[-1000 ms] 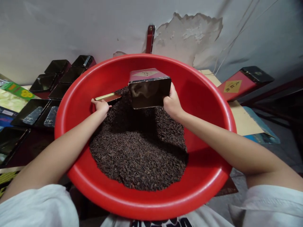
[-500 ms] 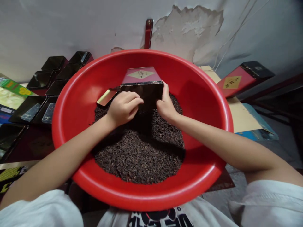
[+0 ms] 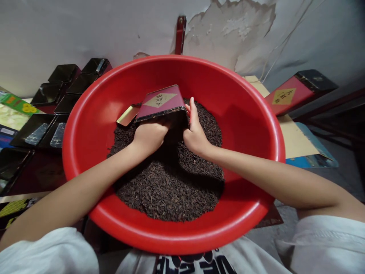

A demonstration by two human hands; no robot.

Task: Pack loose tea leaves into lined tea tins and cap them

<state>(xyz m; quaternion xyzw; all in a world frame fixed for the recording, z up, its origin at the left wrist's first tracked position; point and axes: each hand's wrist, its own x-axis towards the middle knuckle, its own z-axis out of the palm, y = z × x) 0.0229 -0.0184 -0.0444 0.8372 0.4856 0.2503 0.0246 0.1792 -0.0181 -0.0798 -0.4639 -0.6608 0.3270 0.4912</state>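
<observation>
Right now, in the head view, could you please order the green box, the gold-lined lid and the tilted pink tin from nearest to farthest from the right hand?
1. Tilted pink tin: immediately left of the right hand.
2. Gold-lined lid: farther left, inside the red tub.
3. Green box: far left, outside the tub.

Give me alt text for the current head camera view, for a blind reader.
A person's left hand reaches into the mouth of a tilted, pink, rectangular metal tin, the right hand beside it, above loose dark-brown dried leaves in a large round red plastic basin.
</observation>
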